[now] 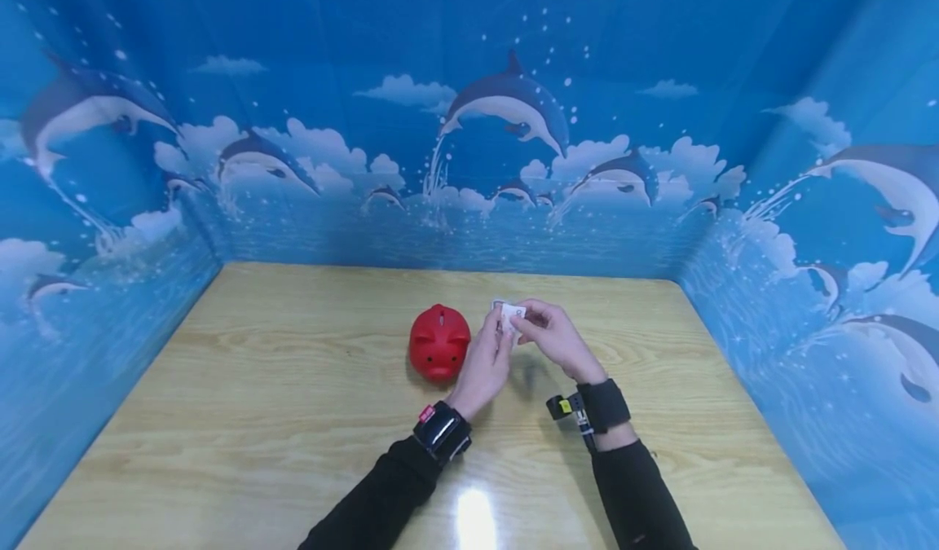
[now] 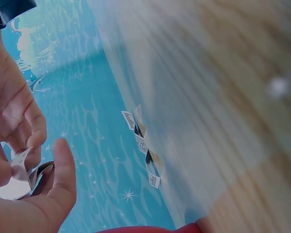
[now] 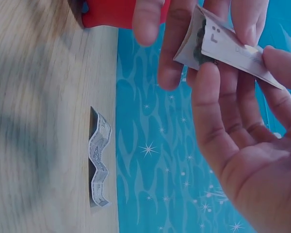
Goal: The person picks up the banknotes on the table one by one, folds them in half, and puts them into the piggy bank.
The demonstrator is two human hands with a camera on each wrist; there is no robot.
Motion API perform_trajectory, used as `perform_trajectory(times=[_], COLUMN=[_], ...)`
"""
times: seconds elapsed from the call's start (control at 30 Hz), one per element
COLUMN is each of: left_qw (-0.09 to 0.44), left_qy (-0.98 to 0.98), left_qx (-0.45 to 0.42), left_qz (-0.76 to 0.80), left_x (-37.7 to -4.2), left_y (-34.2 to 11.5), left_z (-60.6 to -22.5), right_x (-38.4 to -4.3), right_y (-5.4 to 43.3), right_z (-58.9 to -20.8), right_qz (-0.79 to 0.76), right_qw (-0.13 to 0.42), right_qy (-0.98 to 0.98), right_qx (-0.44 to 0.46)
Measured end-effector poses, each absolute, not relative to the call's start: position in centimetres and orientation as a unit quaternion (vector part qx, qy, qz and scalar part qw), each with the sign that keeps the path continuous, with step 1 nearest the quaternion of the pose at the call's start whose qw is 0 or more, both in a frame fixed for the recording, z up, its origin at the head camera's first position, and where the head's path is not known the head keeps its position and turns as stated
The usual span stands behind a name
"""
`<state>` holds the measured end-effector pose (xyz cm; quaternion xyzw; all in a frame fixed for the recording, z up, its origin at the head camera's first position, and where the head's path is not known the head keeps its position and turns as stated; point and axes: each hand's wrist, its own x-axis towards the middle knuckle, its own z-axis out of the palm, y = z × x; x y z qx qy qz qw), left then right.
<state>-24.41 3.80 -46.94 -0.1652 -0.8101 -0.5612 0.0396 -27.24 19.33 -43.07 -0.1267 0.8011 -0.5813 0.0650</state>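
Note:
Both hands hold a small folded banknote (image 3: 237, 53) between them, its white printed face creased. My left hand (image 1: 484, 367) grips its near side between thumb and fingers. My right hand (image 1: 561, 345) pinches the other side with thumb and fingertips. In the right wrist view the note is bent over on itself, with a darker layer inside. Just left of the hands stands a red piggy bank (image 1: 438, 342), upright, with a slot on its top. A second note (image 3: 99, 158), creased in zigzag folds, stands on its edge on the table beyond the hands.
The wooden table (image 1: 293, 387) reaches to a blue dolphin-print curtain (image 1: 352, 224) at the back and both sides. Each wrist wears a black strap with a small device, the right one's camera (image 1: 561, 407) jutting out to the left.

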Motion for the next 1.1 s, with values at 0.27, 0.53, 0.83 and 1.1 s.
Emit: perform_trajectory(times=[0.27,0.53,0.83,1.1], left_qw=[0.039,0.008,0.018,0.055], left_qy=[-0.797,-0.777,-0.779,-0.812], left_qx=[-0.164,-0.155,-0.147,-0.151], left_qz=[-0.58,-0.61,-0.609,-0.561], left_x=[-24.44,-24.47,-24.36,-24.4], left_y=[3.73,3.69,3.7,3.93], left_z=[-47.0,-46.78,-46.67,-46.88], right_x=[-27.37,-27.46,-27.53,-27.49], right_y=[19.42,19.64,19.86,20.04], right_z=[-43.4,-43.33,-43.22,-43.03], right_qz=[-0.589,-0.611,-0.59,-0.615], right_qw=[0.019,0.022,0.036,0.021], right_qy=[0.799,0.783,0.8,0.784], right_qx=[-0.124,-0.117,-0.099,-0.084])
